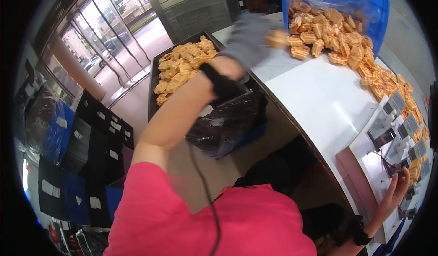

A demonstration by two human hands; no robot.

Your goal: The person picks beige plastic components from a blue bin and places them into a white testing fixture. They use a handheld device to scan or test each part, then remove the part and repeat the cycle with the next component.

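My left hand (248, 39), in a grey glove, is smeared by motion over the white table's far left corner. A blurred yellow-orange moulded part (276, 38) shows at its fingertips; the grip cannot be made out. Beyond it, a blue bin (382, 16) lies tipped, with similar yellow-orange parts (335, 37) spilling onto the table. My right hand (393, 194) reaches to a row of small fixtures (385, 138) at the right. Its fingers look stretched and apart beside a black piece of the fixture, and no held thing is visible.
Under my left forearm, a black tray (152, 85) holds heaped yellow parts (185, 67). Black plastic wrap (219, 130) covers something below it. Stacked black and blue crates (93, 142) stand at the left. A dark cable (200, 174) hangs in front of me.
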